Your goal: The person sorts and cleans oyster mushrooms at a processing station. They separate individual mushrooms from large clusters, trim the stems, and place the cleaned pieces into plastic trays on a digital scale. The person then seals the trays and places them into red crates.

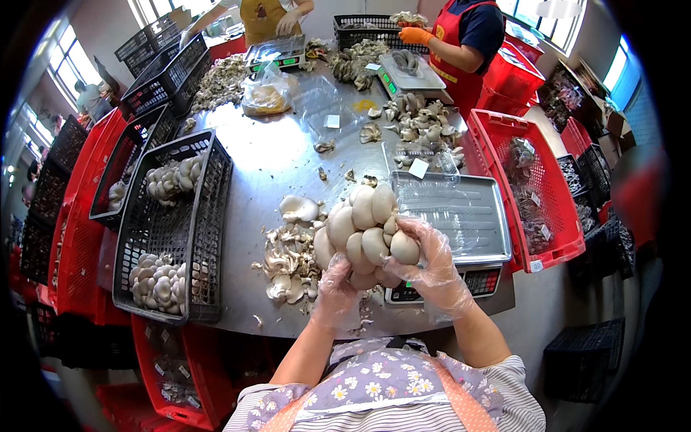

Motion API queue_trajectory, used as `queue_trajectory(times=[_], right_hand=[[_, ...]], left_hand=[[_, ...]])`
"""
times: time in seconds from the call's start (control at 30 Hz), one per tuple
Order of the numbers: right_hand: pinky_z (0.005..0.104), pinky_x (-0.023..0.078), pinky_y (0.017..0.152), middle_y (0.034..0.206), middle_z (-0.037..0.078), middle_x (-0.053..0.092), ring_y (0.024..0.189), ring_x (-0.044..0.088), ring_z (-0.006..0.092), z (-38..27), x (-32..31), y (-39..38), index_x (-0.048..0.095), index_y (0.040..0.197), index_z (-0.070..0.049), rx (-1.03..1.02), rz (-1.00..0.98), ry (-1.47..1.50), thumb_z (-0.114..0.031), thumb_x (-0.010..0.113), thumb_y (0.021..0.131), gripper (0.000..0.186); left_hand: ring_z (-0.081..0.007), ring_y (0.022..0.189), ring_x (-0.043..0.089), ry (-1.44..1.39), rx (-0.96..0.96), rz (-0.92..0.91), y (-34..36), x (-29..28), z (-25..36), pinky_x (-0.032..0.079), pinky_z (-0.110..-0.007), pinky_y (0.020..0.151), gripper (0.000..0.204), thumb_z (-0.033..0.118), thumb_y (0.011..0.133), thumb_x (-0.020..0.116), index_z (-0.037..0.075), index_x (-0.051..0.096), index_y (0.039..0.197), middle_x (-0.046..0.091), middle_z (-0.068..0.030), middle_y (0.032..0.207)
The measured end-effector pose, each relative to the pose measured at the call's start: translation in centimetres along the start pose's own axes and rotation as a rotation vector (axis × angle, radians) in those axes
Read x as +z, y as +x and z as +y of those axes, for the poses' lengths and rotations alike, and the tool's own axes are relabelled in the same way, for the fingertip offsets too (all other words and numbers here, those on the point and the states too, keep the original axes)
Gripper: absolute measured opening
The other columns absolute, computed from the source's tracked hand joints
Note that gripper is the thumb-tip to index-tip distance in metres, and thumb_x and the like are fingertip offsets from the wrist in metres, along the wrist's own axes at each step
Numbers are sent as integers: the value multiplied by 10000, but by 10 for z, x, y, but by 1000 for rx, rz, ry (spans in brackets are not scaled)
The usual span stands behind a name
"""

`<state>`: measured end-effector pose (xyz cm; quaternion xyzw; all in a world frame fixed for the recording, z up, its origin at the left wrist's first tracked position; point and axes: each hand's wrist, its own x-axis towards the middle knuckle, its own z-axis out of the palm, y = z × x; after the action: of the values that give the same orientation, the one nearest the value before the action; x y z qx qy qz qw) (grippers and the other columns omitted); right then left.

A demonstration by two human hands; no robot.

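Between my two hands is a big cluster of pale grey oyster mushrooms (360, 227), held above the steel table. My left hand (337, 294), in a clear plastic glove, grips its lower left side. On the right side, my gloved right hand (432, 263) wraps its fingers and thumb around the caps. Loose mushroom pieces and trimmings (288, 266) lie in a heap left of the cluster. Just right of my right hand stands a scale (482, 277) with a metal tray (493, 237), on which clear plastic packaging (450, 198) rests.
A black crate (223, 187) with mushroom clusters stands left, a red crate (568, 209) with packed bags right. Mushrooms (428, 126) and a plastic bag (266, 93) lie farther up the table. Across it, one person (468, 43) wears orange gloves, another (266, 18) a yellow-brown apron.
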<state>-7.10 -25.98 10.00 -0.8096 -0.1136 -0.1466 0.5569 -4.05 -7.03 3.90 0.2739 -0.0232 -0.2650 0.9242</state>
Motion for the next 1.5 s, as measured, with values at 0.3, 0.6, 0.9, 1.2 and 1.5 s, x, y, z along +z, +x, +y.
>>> queue_trajectory(times=[0.3, 0.6, 0.9, 1.2, 1.5], right_hand=[[324, 437, 1023, 1224, 86, 548, 1149, 536, 160, 9, 6, 3, 501, 1314, 6, 142, 112, 240, 3, 605, 858, 467], [342, 475, 950, 1159, 108, 581, 1105, 557, 188, 2, 9, 13, 514, 1332, -31, 305, 120, 249, -155, 729, 856, 537], [339, 486, 943, 1169, 98, 603, 1078, 590, 199, 5, 18, 19, 527, 1329, -42, 226, 158, 156, -132, 725, 871, 507], [327, 490, 932, 1234, 100, 613, 1059, 604, 182, 6, 24, 25, 573, 1269, -45, 205, 209, 121, -104, 705, 873, 422], [339, 501, 869, 1096, 109, 635, 979, 624, 202, -3, 31, 29, 534, 1282, -10, 218, 199, 19, -135, 739, 849, 495]], left_hand=[[-224, 1330, 487, 101, 137, 41, 8, -12, -12, 369, -394, 1142, 723, 182, 895, 658, 74, 301, 1514, 479, -85, 1436], [-230, 1369, 391, 329, 324, -5, 13, -3, -9, 298, -398, 1148, 832, 281, 868, 703, 55, 238, 1520, 401, -83, 1470], [-239, 1335, 489, 166, 237, 45, 10, -17, -6, 368, -398, 1147, 663, 260, 920, 629, 50, 360, 1488, 485, -103, 1451], [-255, 1303, 525, 115, 173, 70, 7, -5, 3, 401, -409, 1130, 545, 310, 970, 526, 35, 441, 1434, 522, -105, 1426], [-245, 1275, 541, 82, 93, 66, 5, 4, 17, 410, -407, 1110, 531, 341, 998, 513, 45, 432, 1430, 537, -109, 1393]])
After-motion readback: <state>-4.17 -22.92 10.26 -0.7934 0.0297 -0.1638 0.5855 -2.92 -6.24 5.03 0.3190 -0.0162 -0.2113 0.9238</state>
